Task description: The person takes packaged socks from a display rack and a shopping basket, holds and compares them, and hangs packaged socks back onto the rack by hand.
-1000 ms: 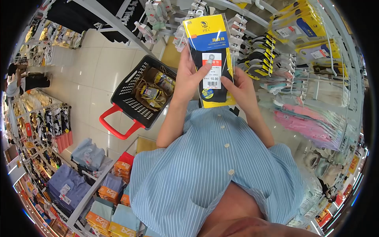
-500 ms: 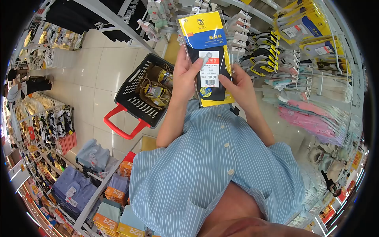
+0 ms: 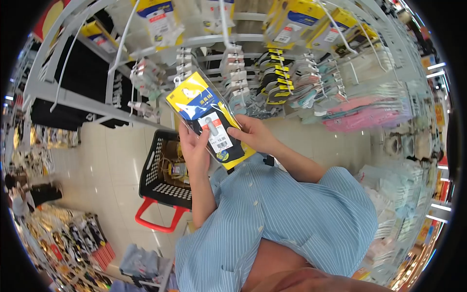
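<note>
On the left is a black basket with a red handle and a few things inside. Next, the left hand grips one side of a yellow and blue pack, thumb on the front. The pack leans more to the left than a moment ago, but both hands have kept hold. It is up in the air, not in the basket, so holding it seems to be the job still. The right hand pinches the other side. Farther right, pink things hang
</note>
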Demonstrator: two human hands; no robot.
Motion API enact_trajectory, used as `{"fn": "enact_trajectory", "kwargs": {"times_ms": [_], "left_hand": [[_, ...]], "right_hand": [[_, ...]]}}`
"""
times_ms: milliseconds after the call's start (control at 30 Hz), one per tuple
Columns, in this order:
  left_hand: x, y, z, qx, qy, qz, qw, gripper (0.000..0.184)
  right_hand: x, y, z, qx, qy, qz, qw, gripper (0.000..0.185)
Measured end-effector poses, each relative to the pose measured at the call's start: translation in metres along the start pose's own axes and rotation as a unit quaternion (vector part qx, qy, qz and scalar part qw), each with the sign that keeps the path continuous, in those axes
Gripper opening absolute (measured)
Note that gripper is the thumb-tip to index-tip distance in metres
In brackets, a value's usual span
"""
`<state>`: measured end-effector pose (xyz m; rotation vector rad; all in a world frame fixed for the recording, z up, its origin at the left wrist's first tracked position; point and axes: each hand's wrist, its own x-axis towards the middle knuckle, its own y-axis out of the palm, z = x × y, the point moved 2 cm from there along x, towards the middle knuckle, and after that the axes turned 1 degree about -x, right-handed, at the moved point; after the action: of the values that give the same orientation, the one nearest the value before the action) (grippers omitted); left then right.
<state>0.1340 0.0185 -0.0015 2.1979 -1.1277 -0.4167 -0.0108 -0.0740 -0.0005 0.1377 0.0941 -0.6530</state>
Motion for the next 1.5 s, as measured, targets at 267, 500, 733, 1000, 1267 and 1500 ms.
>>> {"fn": "enact_trajectory", "kwargs": {"times_ms": [267, 500, 733, 1000, 1267, 1500], "left_hand": [[-0.013, -0.023, 0.017, 0.056, -0.051, 0.003, 0.997, 0.057], [-0.030, -0.056, 0.033, 0.106, -0.111, -0.046, 0.987, 0.046], [-0.045, -0.049, 0.053, 0.122, -0.129, -0.073, 0.981, 0.041], [-0.072, -0.030, 0.090, 0.086, -0.137, -0.142, 0.976, 0.036], [-0.113, -0.036, 0.129, 0.095, -0.152, -0.257, 0.950, 0.038], [-0.158, -0.076, 0.148, 0.133, -0.169, -0.390, 0.896, 0.040]], "right_hand": [[-0.018, -0.136, 0.012, 0.113, -0.152, -0.312, 0.931, 0.025], [-0.027, -0.207, 0.054, -0.016, -0.192, -0.346, 0.918, 0.029], [0.010, -0.254, 0.062, 0.007, -0.128, -0.219, 0.967, 0.032], [0.044, -0.292, 0.044, -0.146, -0.072, -0.209, 0.964, 0.036], [0.037, -0.279, 0.021, -0.201, -0.119, -0.275, 0.933, 0.066], [-0.031, -0.225, 0.027, -0.303, -0.149, -0.374, 0.864, 0.049]]}}
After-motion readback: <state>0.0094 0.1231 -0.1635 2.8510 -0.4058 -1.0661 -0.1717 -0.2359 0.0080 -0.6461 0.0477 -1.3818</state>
